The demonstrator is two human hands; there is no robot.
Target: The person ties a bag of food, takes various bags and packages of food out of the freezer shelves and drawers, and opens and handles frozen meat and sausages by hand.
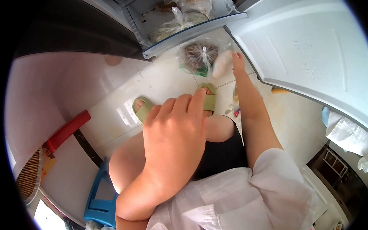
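Right hand [239,64] down at a pale bag [222,64], left hand [174,133] above the lap

Stretched low from a white sleeve [279,180], with fingers bent in at the right edge of the pale bag. Cannot tell whether closed round it or only touching, nor whether resting wholly on the tiled floor [162,79] or partly raised. Just left of it, a knotted clear bag [194,60] with dark contents.

Close to the camera, held palm down above the black shorts [222,154], with knuckles up and fingers partly bent on the left hand. Cannot tell whether gripping anything, with the palm turned away.

Beyond the knotted clear bag, a pulled-out drawer [195,34] with tied bags [181,24] inside. To the right, a white door [303,42] swung wide open, with moulded marks on its inner face. Below, green slippers [142,110] on both feet. Near the right forearm, small scraps [236,112] on the tiles, too small to name. At the left, a blue plastic frame [101,199] and a red bar [69,131]
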